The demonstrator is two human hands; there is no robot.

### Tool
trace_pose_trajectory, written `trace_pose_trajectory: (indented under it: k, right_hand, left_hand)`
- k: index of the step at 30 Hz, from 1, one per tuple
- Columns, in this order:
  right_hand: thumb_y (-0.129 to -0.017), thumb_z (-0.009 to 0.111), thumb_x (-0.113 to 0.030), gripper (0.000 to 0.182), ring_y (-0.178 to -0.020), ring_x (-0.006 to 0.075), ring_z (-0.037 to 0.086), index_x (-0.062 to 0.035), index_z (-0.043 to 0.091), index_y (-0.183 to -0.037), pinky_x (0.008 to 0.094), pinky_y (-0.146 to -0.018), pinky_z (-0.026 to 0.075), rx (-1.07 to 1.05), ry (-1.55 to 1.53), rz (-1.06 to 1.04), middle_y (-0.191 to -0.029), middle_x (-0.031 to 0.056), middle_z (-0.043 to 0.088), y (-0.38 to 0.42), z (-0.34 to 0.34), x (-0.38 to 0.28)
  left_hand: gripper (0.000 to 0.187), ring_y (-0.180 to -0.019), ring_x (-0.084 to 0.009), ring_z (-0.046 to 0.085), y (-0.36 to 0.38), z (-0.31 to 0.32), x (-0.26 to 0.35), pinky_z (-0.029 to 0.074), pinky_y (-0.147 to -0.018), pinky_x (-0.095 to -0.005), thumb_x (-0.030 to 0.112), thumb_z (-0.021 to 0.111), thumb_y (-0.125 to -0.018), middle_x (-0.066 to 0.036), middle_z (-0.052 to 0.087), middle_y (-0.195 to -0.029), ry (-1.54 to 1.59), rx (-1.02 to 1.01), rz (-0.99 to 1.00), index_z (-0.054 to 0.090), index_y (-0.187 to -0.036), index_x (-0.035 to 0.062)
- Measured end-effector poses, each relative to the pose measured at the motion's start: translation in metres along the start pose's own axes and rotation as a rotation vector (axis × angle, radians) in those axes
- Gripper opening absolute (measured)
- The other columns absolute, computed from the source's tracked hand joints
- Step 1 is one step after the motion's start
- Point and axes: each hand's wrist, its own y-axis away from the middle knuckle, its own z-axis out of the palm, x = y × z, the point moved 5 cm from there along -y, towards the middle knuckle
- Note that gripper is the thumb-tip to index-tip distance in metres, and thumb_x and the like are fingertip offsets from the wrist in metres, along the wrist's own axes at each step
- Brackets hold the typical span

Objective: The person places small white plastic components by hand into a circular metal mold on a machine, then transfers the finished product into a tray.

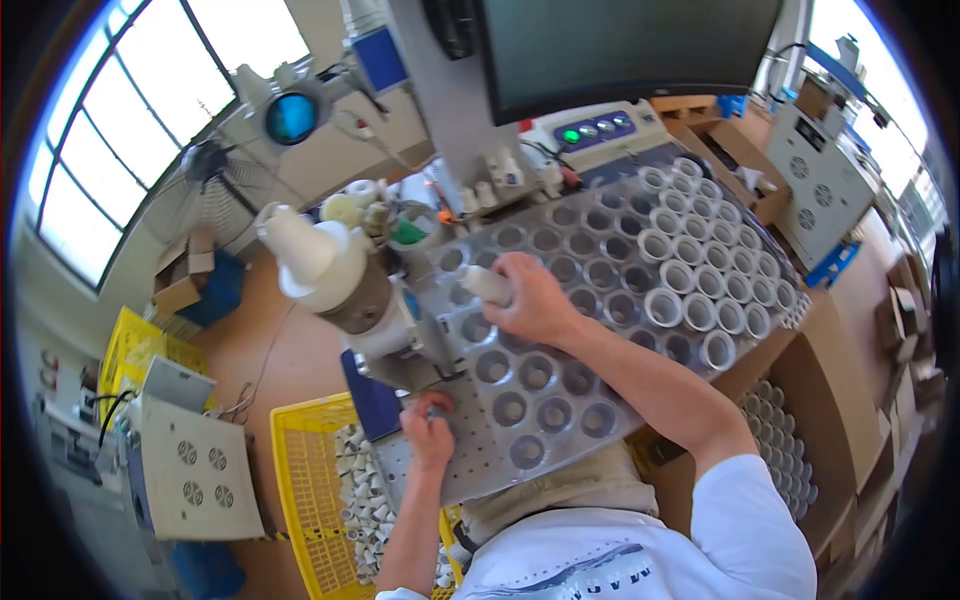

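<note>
My right hand (533, 300) is closed around a whitish, cup-like piece (488, 287), held tilted above the left part of a tray (625, 350) with rows of round cups. Grey translucent cups (537, 372) fill the tray's near and left parts, while white-rimmed cups (690, 248) stand in rows at its right. Lower left, my left hand (428, 432) is over a perforated metal plate (470, 450), beside the base of a machine with a white, stepped head (322, 265). Its fingers are curled together; what they hold, if anything, is hidden.
A yellow basket (305, 490) of small white cone-shaped parts stands below the plate. At lower right is a cardboard box (825, 400) holding stacked cups. A monitor (625, 50) and a control box with lit buttons (595, 130) sit behind the tray.
</note>
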Motion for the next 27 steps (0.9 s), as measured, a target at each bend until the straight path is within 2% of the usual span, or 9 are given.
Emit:
trace_pose_trajectory:
  k: [3, 5, 7, 11, 15, 17, 24, 27]
  right_hand:
    - [-0.073, 0.076, -0.021, 0.041, -0.106, 0.0404, 0.058, 0.0003, 0.056, -0.103, 0.0452, -0.091, 0.048, -0.031, -0.015, 0.071, -0.106, 0.0230, 0.061, -0.003, -0.005, 0.001]
    - [-0.073, 0.076, -0.021, 0.041, -0.107, 0.0402, 0.058, 0.0005, 0.056, -0.102, 0.0448, -0.091, 0.048, -0.047, -0.018, 0.070, -0.106, 0.0229, 0.061, -0.004, -0.006, -0.001]
    - [-0.074, 0.076, -0.021, 0.041, -0.108, 0.0394, 0.057, 0.0010, 0.057, -0.102, 0.0443, -0.092, 0.048, -0.049, 0.013, 0.116, -0.107, 0.0218, 0.062, -0.003, -0.008, -0.003]
    - [-0.076, 0.076, -0.021, 0.044, -0.109, 0.0381, 0.057, 0.0002, 0.060, -0.111, 0.0441, -0.096, 0.046, -0.020, 0.011, 0.045, -0.110, 0.0198, 0.062, -0.003, -0.006, -0.002]
    - [-0.077, 0.075, -0.020, 0.044, -0.110, 0.0380, 0.057, -0.0003, 0.061, -0.114, 0.0443, -0.097, 0.046, -0.062, 0.040, 0.027, -0.112, 0.0192, 0.063, -0.001, -0.006, -0.003]
    - [-0.076, 0.075, -0.021, 0.042, -0.109, 0.0385, 0.057, 0.0005, 0.061, -0.110, 0.0446, -0.096, 0.046, -0.047, 0.032, 0.031, -0.110, 0.0198, 0.063, -0.001, -0.008, -0.005]
    - [-0.074, 0.074, -0.019, 0.039, -0.106, 0.0408, 0.058, 0.0020, 0.059, -0.103, 0.0456, -0.094, 0.047, -0.114, 0.026, 0.114, -0.105, 0.0226, 0.064, -0.005, -0.015, -0.007]
    - [-0.073, 0.074, -0.018, 0.041, -0.102, 0.0396, 0.061, 0.0030, 0.059, -0.105, 0.0419, -0.092, 0.049, -0.108, -0.031, 0.168, -0.106, 0.0232, 0.064, -0.006, -0.018, -0.005]
  left_hand:
    - [0.022, -0.074, -0.0341, 0.063, 0.002, -0.003, -0.005, 0.049, -0.074, -0.0365, 0.002, 0.043, -0.061, -0.016, 0.065, -0.075, 0.027, 0.030, -0.027, 0.060, -0.074, -0.0004]
    - [0.024, -0.076, -0.0290, 0.064, 0.001, -0.001, 0.000, 0.048, -0.078, -0.0310, 0.003, 0.040, -0.063, -0.017, 0.066, -0.075, 0.029, 0.032, -0.068, 0.061, -0.072, -0.0029]
    - [0.024, -0.075, -0.0298, 0.064, 0.001, -0.002, 0.002, 0.049, -0.077, -0.0308, 0.004, 0.040, -0.063, -0.018, 0.065, -0.075, 0.033, 0.047, -0.058, 0.061, -0.073, -0.0033]
    - [0.025, -0.073, -0.0295, 0.065, 0.002, -0.003, 0.002, 0.049, -0.076, -0.0306, 0.005, 0.040, -0.064, -0.018, 0.065, -0.075, 0.002, 0.051, -0.032, 0.061, -0.074, -0.0042]
    - [0.025, -0.073, -0.0321, 0.063, 0.000, -0.012, 0.006, 0.050, -0.076, -0.0323, 0.004, 0.041, -0.061, -0.018, 0.064, -0.075, 0.077, 0.056, -0.024, 0.060, -0.075, -0.0043]
    - [0.025, -0.071, -0.0246, 0.061, -0.004, -0.026, 0.014, 0.048, -0.073, -0.0306, 0.008, 0.040, -0.063, -0.015, 0.065, -0.073, 0.158, 0.137, -0.040, 0.057, -0.068, -0.0079]
    - [0.029, -0.077, -0.0213, 0.060, -0.059, -0.118, 0.068, 0.046, -0.080, -0.0317, 0.011, 0.037, -0.066, -0.015, 0.064, -0.075, 0.157, 0.401, 0.086, 0.057, -0.067, -0.0102]
    - [0.031, -0.082, -0.0207, 0.059, -0.101, -0.151, 0.102, 0.046, -0.083, -0.0323, 0.010, 0.037, -0.067, -0.014, 0.064, -0.079, 0.124, 0.481, 0.231, 0.058, -0.070, -0.0123]
